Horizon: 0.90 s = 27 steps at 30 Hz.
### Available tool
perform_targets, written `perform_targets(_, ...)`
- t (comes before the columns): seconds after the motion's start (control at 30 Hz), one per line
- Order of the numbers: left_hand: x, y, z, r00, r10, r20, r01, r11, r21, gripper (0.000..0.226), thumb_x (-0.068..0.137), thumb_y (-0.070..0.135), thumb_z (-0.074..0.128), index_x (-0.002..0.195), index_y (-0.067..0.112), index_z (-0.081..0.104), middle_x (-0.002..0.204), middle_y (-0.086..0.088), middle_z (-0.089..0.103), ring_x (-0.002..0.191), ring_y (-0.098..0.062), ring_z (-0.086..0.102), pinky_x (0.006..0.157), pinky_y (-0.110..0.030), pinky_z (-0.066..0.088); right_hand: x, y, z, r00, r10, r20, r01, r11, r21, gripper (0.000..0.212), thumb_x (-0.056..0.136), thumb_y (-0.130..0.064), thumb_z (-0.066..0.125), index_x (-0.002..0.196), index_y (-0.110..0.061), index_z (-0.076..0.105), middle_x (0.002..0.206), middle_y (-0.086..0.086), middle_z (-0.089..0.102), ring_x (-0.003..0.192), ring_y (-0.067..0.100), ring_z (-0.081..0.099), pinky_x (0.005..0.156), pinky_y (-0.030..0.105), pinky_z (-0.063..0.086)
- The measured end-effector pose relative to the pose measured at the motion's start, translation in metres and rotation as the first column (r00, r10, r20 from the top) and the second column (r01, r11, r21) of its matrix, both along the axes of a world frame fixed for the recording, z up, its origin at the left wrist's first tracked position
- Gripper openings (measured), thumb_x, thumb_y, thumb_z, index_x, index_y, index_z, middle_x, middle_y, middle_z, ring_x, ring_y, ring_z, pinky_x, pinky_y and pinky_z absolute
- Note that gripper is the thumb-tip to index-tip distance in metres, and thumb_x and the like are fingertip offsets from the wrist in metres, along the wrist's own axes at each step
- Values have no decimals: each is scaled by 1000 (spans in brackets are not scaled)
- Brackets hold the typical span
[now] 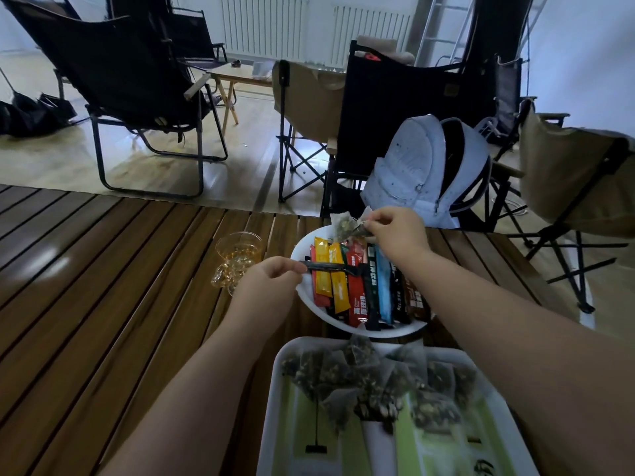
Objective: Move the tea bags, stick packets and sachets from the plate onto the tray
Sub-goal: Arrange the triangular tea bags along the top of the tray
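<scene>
Now | left fingers pinch black packet | right fingers pinch tea bag | glass cup beside plate

Slatted wooden worktop. Glass teacup on it. Beyond: pale backpack, black folding chairs, white radiators.

print on stick packets, illegible
</scene>
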State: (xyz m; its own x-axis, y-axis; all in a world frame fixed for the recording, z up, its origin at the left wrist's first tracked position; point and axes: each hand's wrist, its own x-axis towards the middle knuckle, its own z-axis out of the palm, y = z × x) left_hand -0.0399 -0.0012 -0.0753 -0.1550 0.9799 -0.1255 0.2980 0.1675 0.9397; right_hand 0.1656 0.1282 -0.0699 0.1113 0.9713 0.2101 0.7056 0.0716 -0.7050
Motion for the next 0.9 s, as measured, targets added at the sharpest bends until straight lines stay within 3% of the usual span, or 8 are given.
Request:
perform_targets(0.13,7,-14,3,999,-9,48,10,1000,-21,18,101,21,53,109,23,69,94,-3,69,74,-23,57,70,-33,50,13,-56,16,990,97,-105,-95,995,30,10,95,-21,69,100,-21,78,94,-7,74,91,9,67,72,19,45)
perform_targets(0.27,16,-30,10,993,-43,111,48,998,-48,18,100,23,56,114,23,67,102,-8,71,86,-21,65,84,-41,59,21,-114,20,973,135,-186,-133,991,23,9,93,-23,72,89,-27,78,88,-8,75,83,9,68,74,29,53)
perform_targets(0.37,23,-44,16,944,-102,314,147,981,-124,25,96,27,64,122,27,65,111,-13,71,90,-21,71,77,-38,63,21,-156,23,954,159,-254,-156,987,33,19,92,-20,73,80,-34,77,86,-9,76,83,14,69,78,33,56)
perform_targets(0.47,29,-62,22,913,-198,356,258,957,-130,22,96,22,66,118,24,68,107,-11,75,85,-19,73,70,-32,61,21,-193,26,933,161,-322,-161,987,28,19,92,-17,73,82,-33,77,89,-6,77,83,16,70,75,33,58)
perform_targets(0.57,27,-75,24,937,-239,256,272,957,-102,14,94,12,68,107,15,73,101,-18,75,81,-21,71,77,-35,63,24,-222,26,920,86,-383,-104,994,-26,21,90,-12,74,86,-32,77,88,-5,77,82,18,72,76,35,61)
perform_targets(0.63,22,-82,23,954,-243,176,262,961,-92,12,92,9,70,103,11,74,99,-22,74,75,-21,70,71,-29,64,28,-238,20,905,15,-425,-64,993,-101,24,87,-7,74,93,-30,78,87,-3,78,82,18,74,79,41,62)
perform_targets(0.73,13,-90,18,973,-232,13,232,969,-87,7,90,11,72,96,13,74,92,-17,77,73,-22,71,70,-31,64,33,-256,10,896,-66,-440,-30,978,-209,27,85,-9,74,107,-23,78,90,-4,79,78,10,74,72,32,62)
perform_targets(0.9,-2,-96,8,954,-202,-222,191,979,-72,7,86,12,76,91,17,74,81,-8,75,64,-14,69,68,-32,63,40,-272,-1,783,-186,-594,2,955,-297,19,96,-9,62,90,-18,78,79,5,80,85,22,77,81,39,62)
